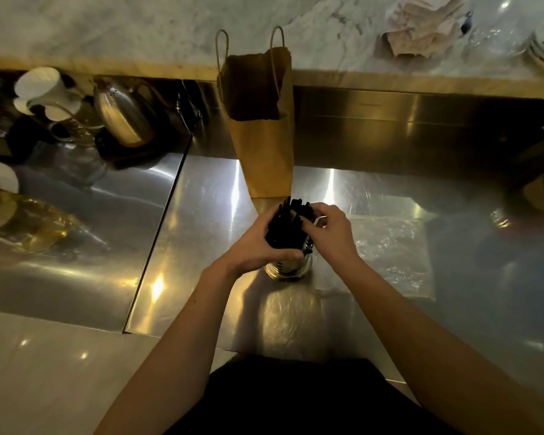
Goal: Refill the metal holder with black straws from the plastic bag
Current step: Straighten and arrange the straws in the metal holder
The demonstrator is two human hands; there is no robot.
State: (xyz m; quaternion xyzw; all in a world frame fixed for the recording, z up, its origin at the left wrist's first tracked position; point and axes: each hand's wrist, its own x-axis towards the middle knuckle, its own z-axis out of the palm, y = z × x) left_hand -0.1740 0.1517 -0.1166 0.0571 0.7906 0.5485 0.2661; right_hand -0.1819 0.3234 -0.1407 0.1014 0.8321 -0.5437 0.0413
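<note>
The left hand and right hand are both gripping the black straws standing in the metal holder mid-way across the worktop, plastic bag lying just right, where a sideways push is likely risking a toppled holder and scattered straws.

Centre: the left hand and right hand closed round black straws in the metal holder, filling the middle.
Behind: a brown paper bag stood upright just behind, blocking the way back.
Left rear: a kettle and glassware crowded the corner.
Right: a plastic bag lay flat.
Near left: the bare table lay open.
</note>
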